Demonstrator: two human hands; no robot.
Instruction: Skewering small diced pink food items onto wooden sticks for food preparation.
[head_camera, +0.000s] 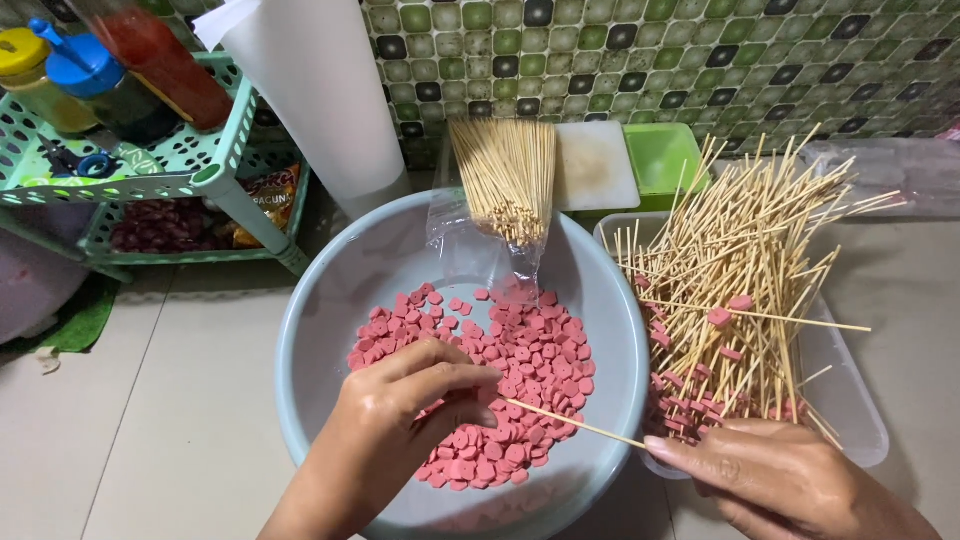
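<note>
You see a clear plastic bag of bamboo skewers (505, 190) propped on the far rim of the grey basin (330, 300). On the lower shelf of the green rack (215, 175) at left lies a yellow-and-red snack packet (268, 200), partly hidden.

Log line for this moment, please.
left hand: pinching pink slices in basin | right hand: holding skewer | skewered sticks in tub

Place: a home kitchen, work done low on the floor
Wall: green mosaic tiles (700, 60)
Storage: green plastic rack (180, 165) holding sauce bottles (160, 60)
Floor: pale tiles (150, 400)
Food: basin (330, 300) of pink sausage slices (520, 370)
</note>
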